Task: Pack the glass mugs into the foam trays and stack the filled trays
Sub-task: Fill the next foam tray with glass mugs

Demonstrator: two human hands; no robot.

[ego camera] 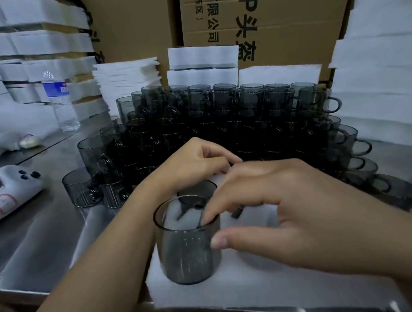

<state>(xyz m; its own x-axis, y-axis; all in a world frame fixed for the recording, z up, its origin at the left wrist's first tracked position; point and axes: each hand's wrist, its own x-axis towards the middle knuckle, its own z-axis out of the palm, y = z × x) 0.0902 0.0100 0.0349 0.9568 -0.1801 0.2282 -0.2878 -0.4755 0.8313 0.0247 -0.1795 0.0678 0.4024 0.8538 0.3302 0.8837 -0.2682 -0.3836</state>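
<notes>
A white foam tray point(250, 285) lies at the table's front edge. A smoky grey glass mug point(188, 253) stands upright at its front left, and my right hand point(293, 212) grips it, fingers over the rim and thumb on its side. Behind it a second grey mug point(197, 194) sits low in the tray, partly hidden. My left hand point(193, 164) rests curled at the tray's far edge, fingers closed; whether it holds anything is hidden. A large stacked pile of grey mugs point(221, 119) fills the table beyond.
Loose mugs point(85, 190) stand left of the tray on the steel table point(45, 246). A white handheld device point(7, 195) and a water bottle point(60, 102) are at left. Foam stacks point(381, 76) rise at right, at the back and at left. Cardboard boxes point(274, 11) stand behind.
</notes>
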